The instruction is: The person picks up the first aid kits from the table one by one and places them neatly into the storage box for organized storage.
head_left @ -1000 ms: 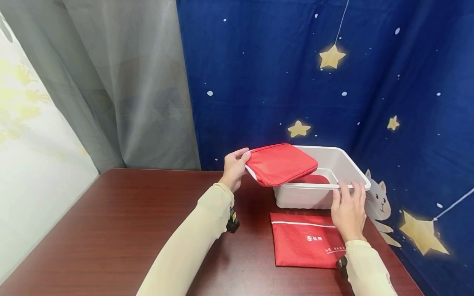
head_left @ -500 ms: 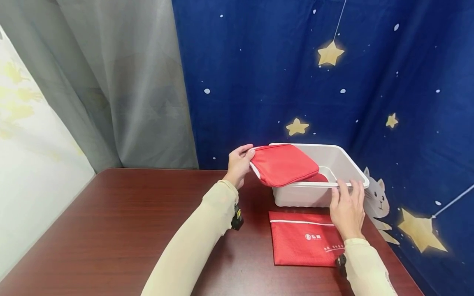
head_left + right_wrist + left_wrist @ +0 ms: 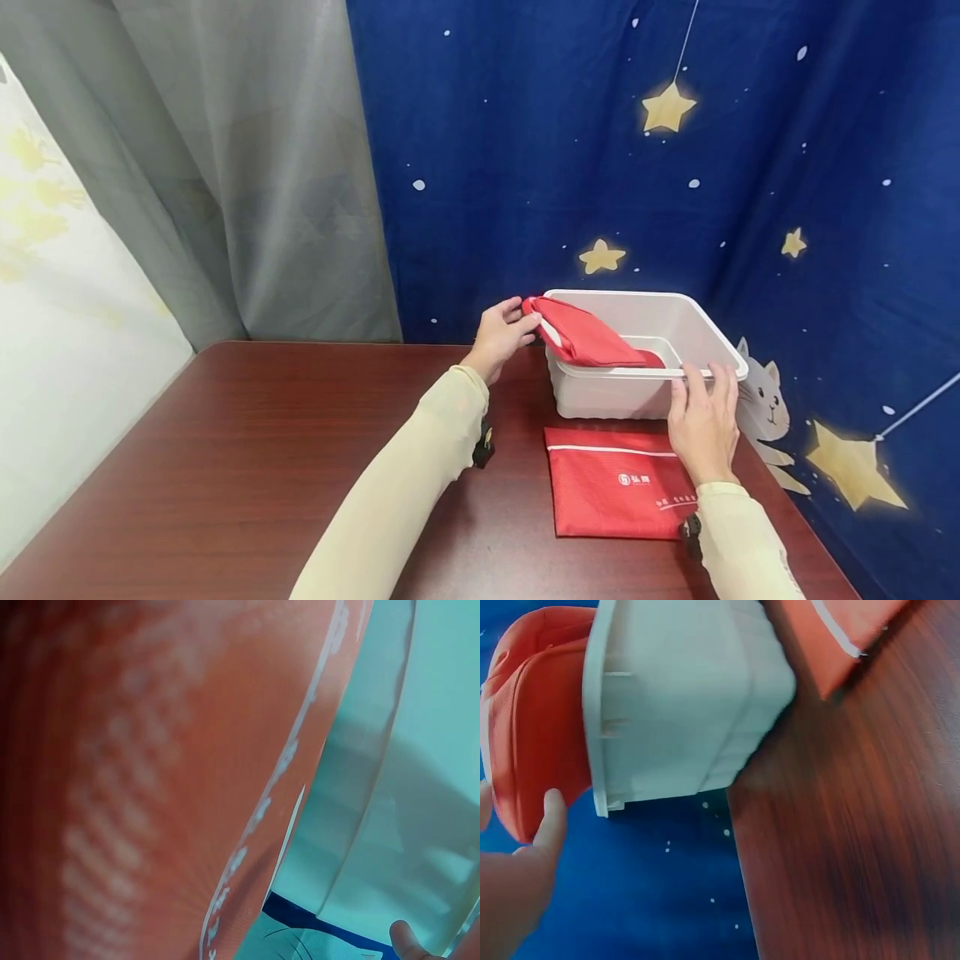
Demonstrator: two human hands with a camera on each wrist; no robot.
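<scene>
A red zippered pouch (image 3: 592, 333) leans into the white plastic bin (image 3: 622, 396), its lower end inside and its white-lined upper end sticking out over the left rim. My left hand (image 3: 501, 340) is at that upper end, thumb and fingers spread and touching the fabric. In the left wrist view, the extended thumb (image 3: 553, 817) overlaps the pouch (image 3: 551, 727) beside the bin wall. My right hand (image 3: 705, 429) holds the bin's front rim near its right corner, fingertips over the edge and thumb against the outer wall.
Flat on the brown table (image 3: 300, 450), a red zip document bag (image 3: 611, 492) with white print lies in front of the bin, partly under the right forearm. More red material (image 3: 654, 358) shows inside the bin. A blue star-patterned curtain (image 3: 510, 167) hangs behind.
The pouch has dropped from nearly level over the bin to slanting down inside it. My left hand has shifted right and its fingers have loosened. The right hand stays on the rim.
</scene>
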